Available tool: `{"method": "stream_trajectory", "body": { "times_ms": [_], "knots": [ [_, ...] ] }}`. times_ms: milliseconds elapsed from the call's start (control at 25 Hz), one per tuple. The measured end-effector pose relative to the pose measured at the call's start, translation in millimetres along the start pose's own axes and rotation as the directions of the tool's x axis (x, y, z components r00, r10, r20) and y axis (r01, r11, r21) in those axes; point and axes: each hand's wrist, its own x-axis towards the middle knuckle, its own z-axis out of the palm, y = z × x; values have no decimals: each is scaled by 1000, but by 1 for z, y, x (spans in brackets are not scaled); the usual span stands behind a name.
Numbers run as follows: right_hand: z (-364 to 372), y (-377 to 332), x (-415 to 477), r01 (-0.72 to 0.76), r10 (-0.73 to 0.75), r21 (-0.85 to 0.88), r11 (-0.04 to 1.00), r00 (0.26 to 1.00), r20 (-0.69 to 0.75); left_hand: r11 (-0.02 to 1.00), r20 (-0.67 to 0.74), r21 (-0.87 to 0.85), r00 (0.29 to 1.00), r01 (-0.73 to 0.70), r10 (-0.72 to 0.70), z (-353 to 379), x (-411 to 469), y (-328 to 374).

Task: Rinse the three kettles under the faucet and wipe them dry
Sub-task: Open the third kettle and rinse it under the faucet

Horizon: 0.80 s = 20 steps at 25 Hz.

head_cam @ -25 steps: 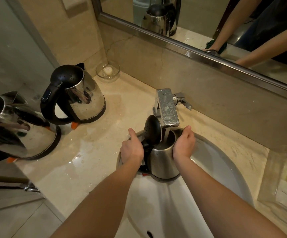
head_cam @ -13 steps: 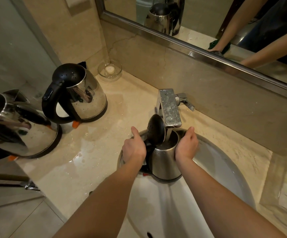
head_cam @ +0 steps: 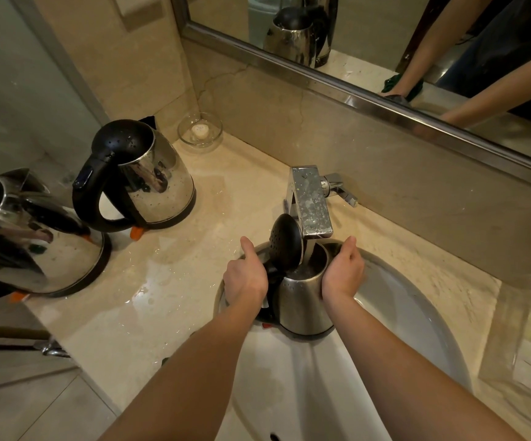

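Observation:
A small steel kettle (head_cam: 302, 305) stands upright in the white sink (head_cam: 410, 316) under the chrome faucet (head_cam: 312, 202). Its black lid (head_cam: 285, 246) is flipped up and water runs into its mouth. My left hand (head_cam: 246, 276) grips the black handle on its left side, thumb up. My right hand (head_cam: 342, 272) holds the steel body on its right side, near the rim. Two more steel kettles stand on the counter at the left: one (head_cam: 143, 176) further back with a black lid and handle, one (head_cam: 28, 237) at the frame's left edge.
The beige stone counter (head_cam: 168, 281) is wet between the kettles and the sink. A small glass dish (head_cam: 200, 131) sits in the back corner. A clear plastic tray (head_cam: 525, 351) stands at the right. A mirror (head_cam: 385, 43) runs along the wall behind the faucet.
The kettle stays under the running faucet with both hands in the same holds. Only the camera view has shifted slightly.

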Motion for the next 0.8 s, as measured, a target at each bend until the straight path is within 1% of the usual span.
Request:
{"method": "stream_trajectory", "body": {
  "times_ms": [800],
  "knots": [
    [1, -3, -2, -12, 12, -12, 1000, 1000, -20, 999, -3, -8, 999, 35, -35, 5, 10, -6]
  ]
}}
